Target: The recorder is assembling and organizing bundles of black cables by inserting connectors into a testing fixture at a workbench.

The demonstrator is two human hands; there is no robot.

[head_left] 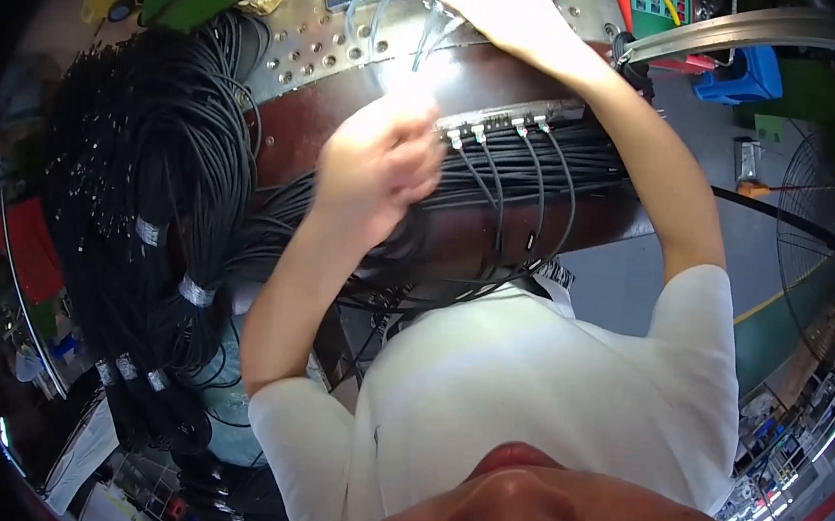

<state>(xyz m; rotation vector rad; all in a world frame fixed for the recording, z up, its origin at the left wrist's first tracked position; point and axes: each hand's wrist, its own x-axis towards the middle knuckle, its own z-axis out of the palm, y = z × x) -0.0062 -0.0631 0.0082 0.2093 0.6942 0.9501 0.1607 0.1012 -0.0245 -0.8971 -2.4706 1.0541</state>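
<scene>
- The person's left hand (379,161) is curled in a loose fist over the black cables (538,162) at the middle of the bench, fingers pinched narrow on what looks like a single cable end; glare hides the exact grip.
- The right hand (507,10) reaches to the far side, fingers bent onto pale thin tubes (430,31) at a perforated metal plate (318,45); I cannot tell whether it grips them.
- Just right of the left hand sits a long connector bar (512,119) with several cables plugged in, looping down toward the person.
- A thick taped bundle of black cable (154,225) hangs at the left.
- These cables look light, limp and prone to tangle; best held at the stiff plug end, not the cord.
</scene>
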